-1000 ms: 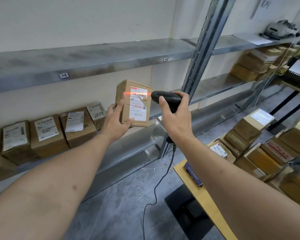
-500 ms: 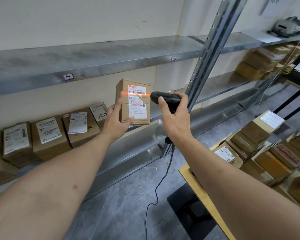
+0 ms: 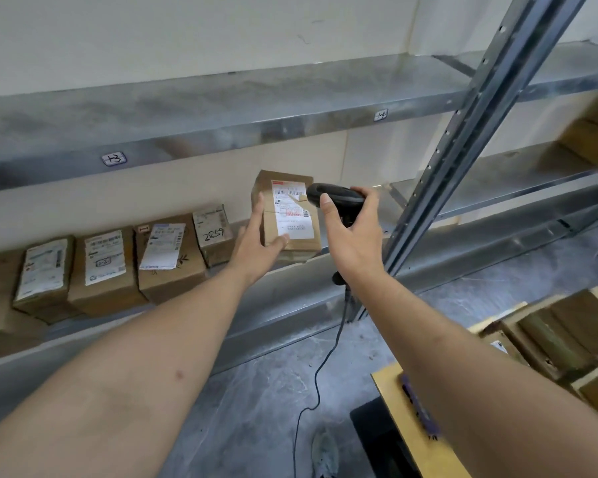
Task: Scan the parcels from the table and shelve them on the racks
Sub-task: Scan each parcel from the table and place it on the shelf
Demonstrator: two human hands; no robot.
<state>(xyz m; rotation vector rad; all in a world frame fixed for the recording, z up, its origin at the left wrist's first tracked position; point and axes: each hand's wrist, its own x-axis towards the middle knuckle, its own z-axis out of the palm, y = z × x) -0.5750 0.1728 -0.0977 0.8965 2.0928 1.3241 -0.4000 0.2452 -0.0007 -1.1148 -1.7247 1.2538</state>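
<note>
My left hand (image 3: 256,248) grips a small cardboard parcel (image 3: 290,215) with a white label, held upright at the front edge of the lower rack shelf (image 3: 290,294). Whether it rests on the shelf I cannot tell. My right hand (image 3: 351,236) holds a black corded barcode scanner (image 3: 335,198) just right of the parcel, its head close to the label's top. No red scan line shows on the label. Several labelled parcels (image 3: 166,257) stand in a row on the same shelf to the left.
An upper steel shelf (image 3: 221,122) tagged with small labels runs above. A slanted rack upright (image 3: 463,132) stands right of my right hand. The wooden table (image 3: 411,426) with more cardboard parcels (image 3: 567,332) is at lower right. The scanner cable (image 3: 321,367) hangs to the grey floor.
The red scan line on the label has gone out. The parcel in my left hand has moved down and towards the lower shelf, and the view has swung left.
</note>
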